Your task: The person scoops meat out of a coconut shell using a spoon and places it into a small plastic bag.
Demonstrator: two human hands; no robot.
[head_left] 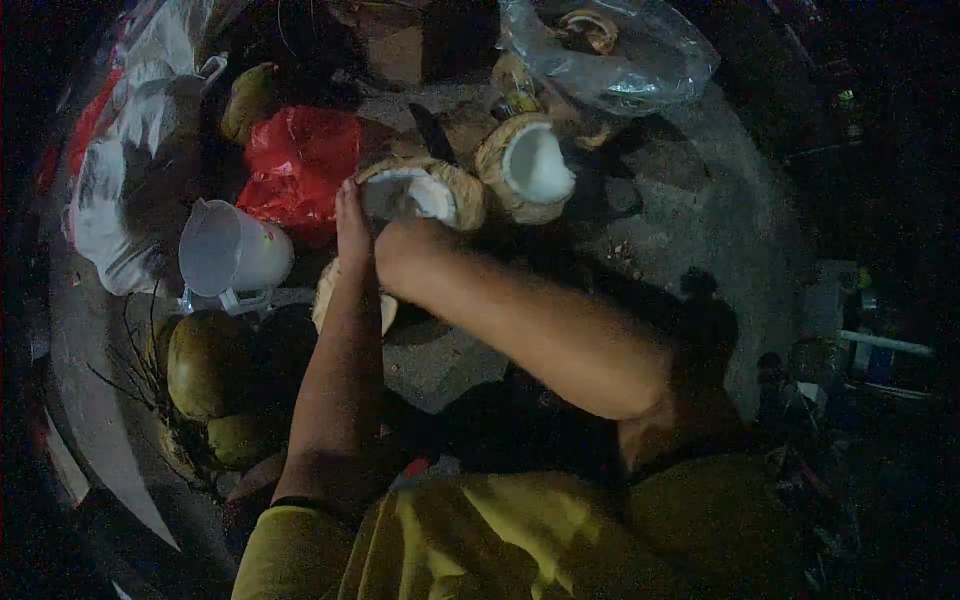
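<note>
An opened coconut half (462,195) with white flesh lies in front of me, its hollow facing up toward me. My left hand (353,225) holds it at the left side, fingers stretched along the rim and thumb hidden. At its near edge my right hand (405,245) is bent inward and closed; whatever the fingers grip is out of sight. Touching it on the right is a second coconut half (535,170), tilted, with thick white flesh. Under my left wrist shows part of another pale coconut piece (388,312).
A red plastic bag (300,165) and a translucent jug (215,250) stand left. Whole coconuts (210,365) with dry stems lie nearer. A dark blade-like strip (432,130) lies beyond the halves. A clear plastic bag (640,65) is far right, a whitish bag (140,190) far left.
</note>
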